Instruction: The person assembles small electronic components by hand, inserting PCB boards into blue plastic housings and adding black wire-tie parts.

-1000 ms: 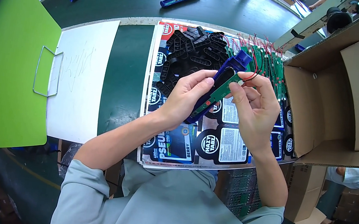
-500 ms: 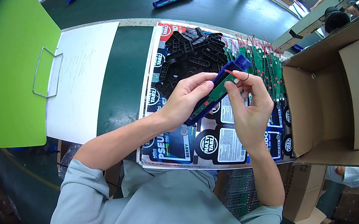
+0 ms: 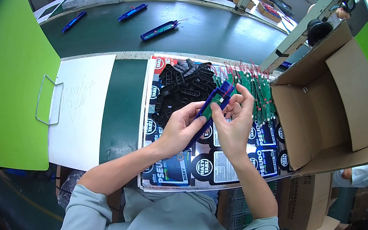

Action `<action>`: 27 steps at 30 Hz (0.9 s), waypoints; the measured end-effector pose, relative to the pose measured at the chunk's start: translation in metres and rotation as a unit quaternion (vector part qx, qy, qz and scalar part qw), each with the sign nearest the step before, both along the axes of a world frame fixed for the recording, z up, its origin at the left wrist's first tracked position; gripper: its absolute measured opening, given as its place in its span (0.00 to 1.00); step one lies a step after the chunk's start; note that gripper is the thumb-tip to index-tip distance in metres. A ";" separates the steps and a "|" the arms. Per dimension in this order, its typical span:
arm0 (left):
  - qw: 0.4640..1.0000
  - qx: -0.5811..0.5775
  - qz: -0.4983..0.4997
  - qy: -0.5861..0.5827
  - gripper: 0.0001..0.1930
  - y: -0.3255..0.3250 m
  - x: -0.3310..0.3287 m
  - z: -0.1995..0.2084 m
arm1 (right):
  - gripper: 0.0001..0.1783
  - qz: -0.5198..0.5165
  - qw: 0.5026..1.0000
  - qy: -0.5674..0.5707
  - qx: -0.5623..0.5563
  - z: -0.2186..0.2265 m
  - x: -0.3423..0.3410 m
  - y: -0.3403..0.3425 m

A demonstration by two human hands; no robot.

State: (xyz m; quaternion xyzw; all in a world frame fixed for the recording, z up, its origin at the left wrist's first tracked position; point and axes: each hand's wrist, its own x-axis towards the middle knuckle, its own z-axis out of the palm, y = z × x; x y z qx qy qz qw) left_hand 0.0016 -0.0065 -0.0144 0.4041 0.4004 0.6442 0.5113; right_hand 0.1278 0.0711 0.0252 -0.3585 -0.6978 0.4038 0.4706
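My left hand (image 3: pixel 178 130) is wrapped round a long, narrow blue plastic housing (image 3: pixel 227 87), held at a slant with its top end away to the right. Inside its open channel sits a green circuit board (image 3: pixel 207 112), with a small white connector and a red wire near the top. The thumb of my right hand (image 3: pixel 232 129) presses on the board, and its other fingers curl by the housing's far side. Just beyond lie a heap of black plastic pieces (image 3: pixel 182 86) and a pile of green circuit boards with red wires (image 3: pixel 257 93).
Printed sheets (image 3: pixel 219 168) cover the bench under my hands. An open cardboard box (image 3: pixel 327 120) stands at right, a green panel (image 3: pixel 18 84) and white sheet (image 3: pixel 80 106) at left. Several blue housings, one of them (image 3: pixel 159 30) filled, lie on the dark green surface beyond.
The view has tilted up, showing more of the far surface. My right thumb has slid down the board, which now sits deeper in the housing. My left hand keeps its hold.
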 end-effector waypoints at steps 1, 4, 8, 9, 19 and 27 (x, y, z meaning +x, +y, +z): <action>1.000 -0.001 0.006 -0.001 0.19 0.000 0.001 0.000 | 0.33 0.010 1.000 -0.014 -0.002 -0.006 0.002 0.005; 1.000 -0.013 0.009 0.000 0.19 0.000 0.003 0.006 | 0.32 0.005 1.000 -0.028 0.007 -0.006 0.003 0.007; 1.000 -0.002 0.007 0.011 0.19 0.000 -0.001 0.001 | 0.30 0.019 1.000 -0.006 0.007 -0.012 0.000 0.009; 1.000 0.008 0.015 0.007 0.19 0.000 -0.002 0.000 | 0.29 0.045 0.999 0.018 0.003 -0.016 -0.002 0.010; 0.985 0.036 0.169 -0.023 0.19 0.013 -0.047 0.027 | 0.17 0.094 0.961 -0.194 0.173 -0.033 0.019 0.024; 0.983 0.005 0.180 -0.042 0.16 0.016 -0.042 0.015 | 0.22 0.023 0.869 -0.309 0.387 -0.043 0.000 0.041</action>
